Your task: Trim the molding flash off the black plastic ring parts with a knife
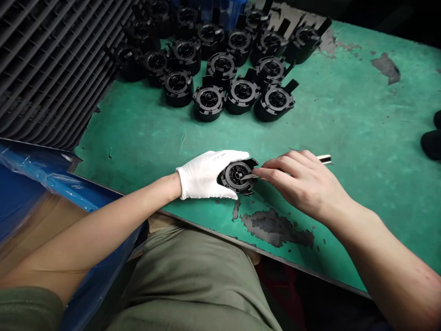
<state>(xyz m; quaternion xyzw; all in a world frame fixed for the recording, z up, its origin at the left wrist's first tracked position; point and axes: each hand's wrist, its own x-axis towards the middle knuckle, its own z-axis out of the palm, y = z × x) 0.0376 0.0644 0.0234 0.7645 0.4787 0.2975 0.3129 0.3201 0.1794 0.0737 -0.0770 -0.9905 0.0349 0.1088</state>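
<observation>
My left hand [212, 175], in a white glove, is wrapped round the side of a round black plastic housing [228, 178] on the table. Thumb and fingers clasp it from opposite sides. In my bare right hand [303, 181] is a slim knife-like tool [324, 159], pinched between thumb and fingers. Its pale rear end with a dark stripe sticks out behind the hand. The grey pointed tip rests at or just above the recessed centre of the housing; contact cannot be made out. Most of the tool's middle is hidden by my fingers.
Several similar black housings [209, 99] stand grouped at the back of the green table [344, 119]. Stacked dark grilles [51, 69] rise at the left. Blue plastic sheeting [51, 179] hangs over the left side. Dark rounded objects [431, 143] sit at the right edge.
</observation>
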